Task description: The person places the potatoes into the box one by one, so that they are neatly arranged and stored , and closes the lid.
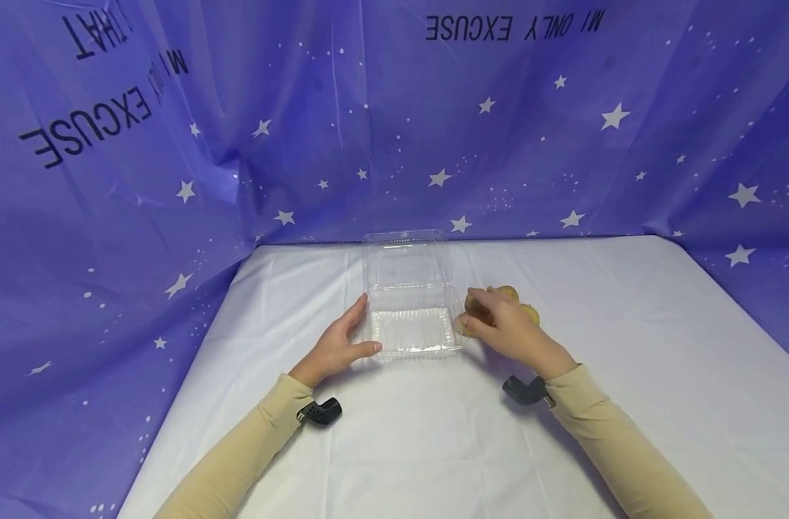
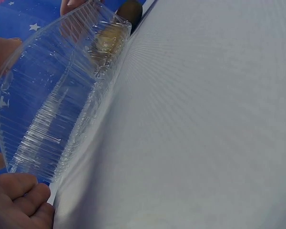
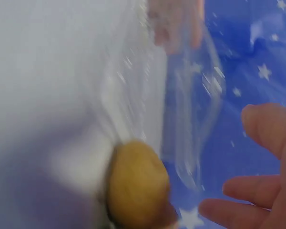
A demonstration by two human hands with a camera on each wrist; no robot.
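Observation:
A clear plastic clamshell container (image 1: 410, 328) stands with its lid (image 1: 407, 261) raised at the back. My left hand (image 1: 336, 346) rests at its left side, thumb at the near corner and fingers spread along the edge. At the opposite end my right hand (image 1: 508, 328) hovers low over several yellow-brown, egg-shaped fruits (image 1: 531, 314). In the right wrist view its fingers hang apart from one oval fruit (image 3: 137, 186) close to the container's end. Through the clear wall in the left wrist view shows a yellowish fruit (image 2: 108, 40), with a darker fruit (image 2: 131, 13) beside it.
A white cloth (image 1: 394, 447) covers the table. Behind it and along both sides hangs a purple-blue curtain (image 1: 394, 144) with stars and lettering. A black wrist camera mount sits on the left sleeve (image 1: 323, 411) and another on the right sleeve (image 1: 524, 390).

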